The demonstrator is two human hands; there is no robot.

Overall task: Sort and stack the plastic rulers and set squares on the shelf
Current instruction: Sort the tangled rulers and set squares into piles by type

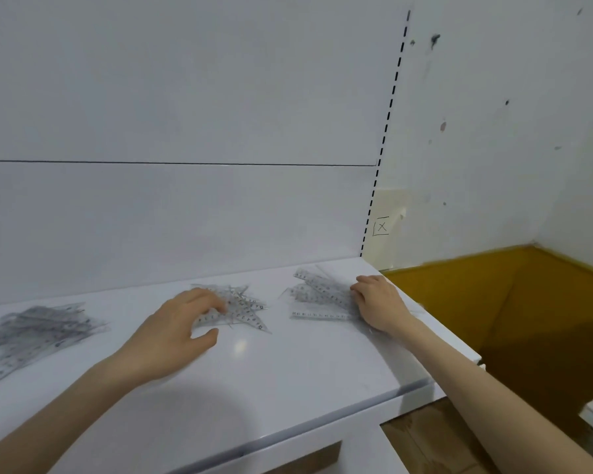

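On the glossy white shelf (288, 371), the left hand (175, 330) lies spread, fingertips on the middle heap of clear plastic set squares (245, 309); the right hand (380, 302) covers the clear straight rulers (319, 295) (grip unclear); a third transparent heap (38, 330) lies far left.

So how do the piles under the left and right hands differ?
The set-square pile is splayed triangles, further left; the ruler pile is long straight strips by the right end of the shelf. The left hand touches the first, the right hand the second. Both are clear plastic.
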